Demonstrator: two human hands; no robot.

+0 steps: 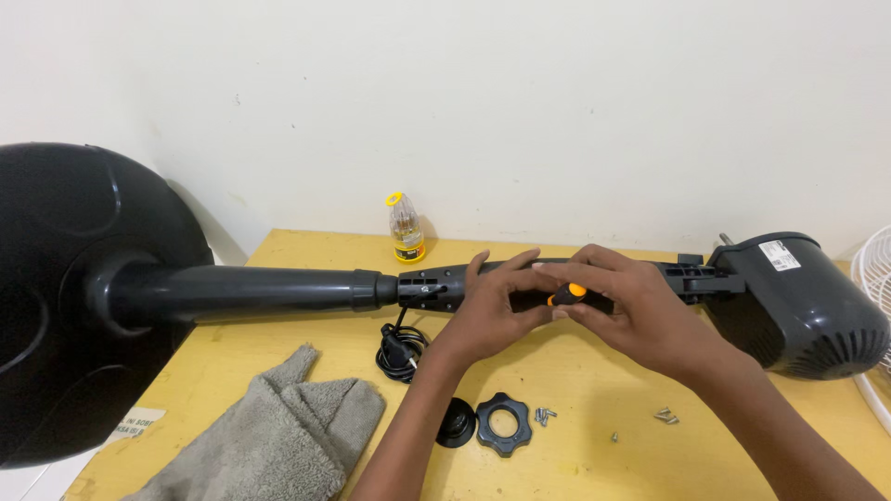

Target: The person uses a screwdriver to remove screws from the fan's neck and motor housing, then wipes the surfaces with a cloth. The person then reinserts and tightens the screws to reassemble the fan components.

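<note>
A: What is hidden or hard to make out here?

B: Both hands meet over the middle of the fan pole point(278, 289), so the stretch of pole under them is covered. The left hand point(490, 311) curls its fingers over the pole. The right hand point(631, 311) closes its grip on a small screwdriver point(568, 295), of which only the orange and black handle shows; the tip is hidden between the fingers. Whether the left hand actually clamps the pole or only rests on it, I cannot tell.

A: And what is cut off?

B: The round black base point(65, 297) runs out of the left edge, the white fan grille point(874, 306) out of the right, and the grey cloth point(269, 436) out of the bottom.

A: Count the things for me.

B: One pole lying flat across the yellow bench point(575, 390), one motor housing point(798, 301) at its right end, one small bottle with a yellow cap point(406, 227) by the wall, one coiled black cord with plug point(401, 351), one black cap point(457, 422), one scalloped black ring nut point(503, 424) touching it. The loose screws point(544, 416) lie in two small clusters plus a single one; the exact number is too small to tell.

A: Open room?

B: Bare bench lies between the forearms and in front of the motor housing. The cloth hangs near the front left edge.
</note>
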